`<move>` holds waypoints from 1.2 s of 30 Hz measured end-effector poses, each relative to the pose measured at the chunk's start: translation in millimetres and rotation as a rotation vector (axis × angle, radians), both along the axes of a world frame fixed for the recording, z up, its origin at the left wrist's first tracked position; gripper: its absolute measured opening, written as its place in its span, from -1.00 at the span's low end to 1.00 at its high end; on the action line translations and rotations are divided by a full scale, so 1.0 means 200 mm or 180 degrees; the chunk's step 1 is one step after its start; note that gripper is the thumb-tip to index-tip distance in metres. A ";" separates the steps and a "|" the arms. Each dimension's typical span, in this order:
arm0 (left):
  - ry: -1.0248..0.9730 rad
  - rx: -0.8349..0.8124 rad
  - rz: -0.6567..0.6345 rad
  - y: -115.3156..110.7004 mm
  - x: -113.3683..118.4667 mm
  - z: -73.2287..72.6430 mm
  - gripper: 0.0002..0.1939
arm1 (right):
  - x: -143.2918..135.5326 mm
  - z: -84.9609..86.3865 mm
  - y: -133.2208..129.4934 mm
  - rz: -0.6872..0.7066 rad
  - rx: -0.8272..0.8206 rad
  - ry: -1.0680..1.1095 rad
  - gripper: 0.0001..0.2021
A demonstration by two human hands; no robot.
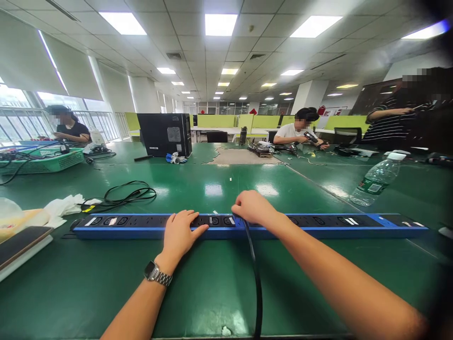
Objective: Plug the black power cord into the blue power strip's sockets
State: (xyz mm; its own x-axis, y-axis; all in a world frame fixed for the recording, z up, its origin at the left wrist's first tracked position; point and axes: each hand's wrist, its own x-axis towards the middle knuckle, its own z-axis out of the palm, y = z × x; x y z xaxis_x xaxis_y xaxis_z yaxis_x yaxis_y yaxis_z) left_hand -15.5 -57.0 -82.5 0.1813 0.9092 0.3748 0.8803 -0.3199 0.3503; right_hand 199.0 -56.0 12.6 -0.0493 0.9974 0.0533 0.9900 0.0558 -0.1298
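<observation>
A long blue-and-black power strip [123, 232] lies across the green table, with rows of sockets facing up. On its left half rests my left hand [181, 232], spread over the strip with the thumb out to the right. Close to the strip's middle, my right hand [255, 208] is closed round the end of a black power cable [256, 278]. That cable hangs down from my fingers and runs to the table's near edge. My fingers hide the cable's plug, so whether it sits in a socket I cannot tell.
Behind the strip lie a coiled black cord [130, 193] and crumpled tissue [67, 208]. A water bottle [378, 179] stands at right. Farther back are a black computer case [164, 134], a green basket [67, 161] and several people, one with a drill [311, 138].
</observation>
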 end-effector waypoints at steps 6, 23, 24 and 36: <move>-0.0015 0.0015 0.0025 0.00 0.00 0.00 -0.60 | 0.12 -0.12 0.01 -0.0113 0.0063 0.0232 -0.76; 0.0026 0.0037 0.0030 0.00 0.00 -0.01 -0.61 | 0.03 -0.11 -0.02 -0.0105 0.0119 0.0186 -0.76; 0.0025 0.0043 0.0032 0.00 0.00 -0.02 -0.61 | 0.03 -0.11 -0.02 -0.0055 0.0109 0.0226 -0.76; -0.0022 0.0116 0.0001 0.01 0.00 -0.03 -0.62 | 0.13 -0.11 0.02 -0.0237 0.0020 0.0301 -0.82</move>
